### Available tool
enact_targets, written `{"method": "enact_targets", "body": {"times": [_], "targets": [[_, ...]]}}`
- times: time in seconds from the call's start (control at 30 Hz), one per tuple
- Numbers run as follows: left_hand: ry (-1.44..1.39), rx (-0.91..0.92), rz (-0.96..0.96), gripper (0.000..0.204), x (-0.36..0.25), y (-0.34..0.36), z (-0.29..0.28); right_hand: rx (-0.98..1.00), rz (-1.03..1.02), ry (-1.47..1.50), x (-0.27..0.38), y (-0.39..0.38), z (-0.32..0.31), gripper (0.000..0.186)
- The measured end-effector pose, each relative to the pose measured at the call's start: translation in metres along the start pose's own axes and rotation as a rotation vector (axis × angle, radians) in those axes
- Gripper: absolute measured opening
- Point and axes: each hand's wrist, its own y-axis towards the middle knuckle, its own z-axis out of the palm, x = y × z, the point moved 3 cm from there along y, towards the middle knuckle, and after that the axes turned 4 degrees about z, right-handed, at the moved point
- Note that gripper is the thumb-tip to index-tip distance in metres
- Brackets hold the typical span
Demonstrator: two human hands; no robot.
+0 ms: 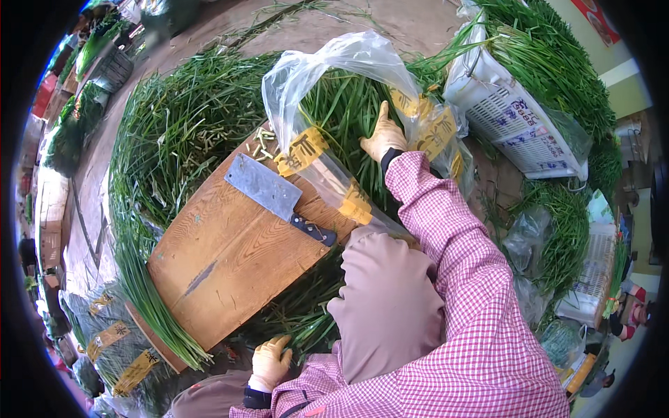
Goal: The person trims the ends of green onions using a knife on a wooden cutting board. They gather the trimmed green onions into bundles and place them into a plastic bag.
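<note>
My right hand (385,136), in a pale yellow glove, reaches into the mouth of a clear plastic bag (301,61) with yellow printed bands. Its fingers and thumb are spread against long green leafy stalks (338,104) inside the bag. Low in the view, my left hand (271,362), also gloved, is loosely bent with thumb and fingers apart. It is beside loose greens (306,329) under the board's near edge; nothing shows in its grasp. A cleaver (263,187) with a dark handle lies on a wooden board (223,268), blade toward the far left.
Cut stalk ends (261,143) and a heap of greens (174,111) border the board's far side. A bundle of stalks (150,299) lies along its left edge. Packed bags (115,341) sit at lower left. White crates (509,115) with greens stand to the right.
</note>
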Motion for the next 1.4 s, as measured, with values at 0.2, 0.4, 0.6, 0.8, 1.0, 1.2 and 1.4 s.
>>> {"method": "enact_targets", "body": {"times": [0.2, 0.4, 0.6, 0.8, 1.0, 1.2, 1.4], "targets": [[0.001, 0.005, -0.003, 0.041, 0.001, 0.0, 0.0, -0.009, -0.134, -0.089, -0.008, 0.011, -0.005, 0.106], [-0.001, 0.01, -0.018, 0.041, 0.001, -0.002, -0.001, -0.077, -0.221, -0.109, -0.022, -0.021, -0.005, 0.106], [-0.008, 0.018, -0.013, 0.04, 0.005, 0.0, 0.003, -0.208, -0.281, -0.227, -0.031, -0.074, 0.022, 0.112], [-0.011, 0.044, -0.005, 0.04, -0.001, 0.001, 0.001, 0.044, -0.211, -0.144, -0.023, -0.046, -0.004, 0.112], [-0.03, 0.054, -0.035, 0.04, -0.002, 0.001, 0.001, -0.047, -0.289, -0.124, -0.019, -0.006, -0.071, 0.093], [-0.019, 0.071, -0.06, 0.04, -0.002, 0.001, 0.003, -0.268, -0.407, 0.27, -0.006, 0.054, -0.022, 0.057], [-0.015, 0.082, -0.088, 0.04, -0.002, -0.001, 0.001, -0.675, -0.508, 0.302, -0.025, 0.115, -0.029, 0.036]]}}
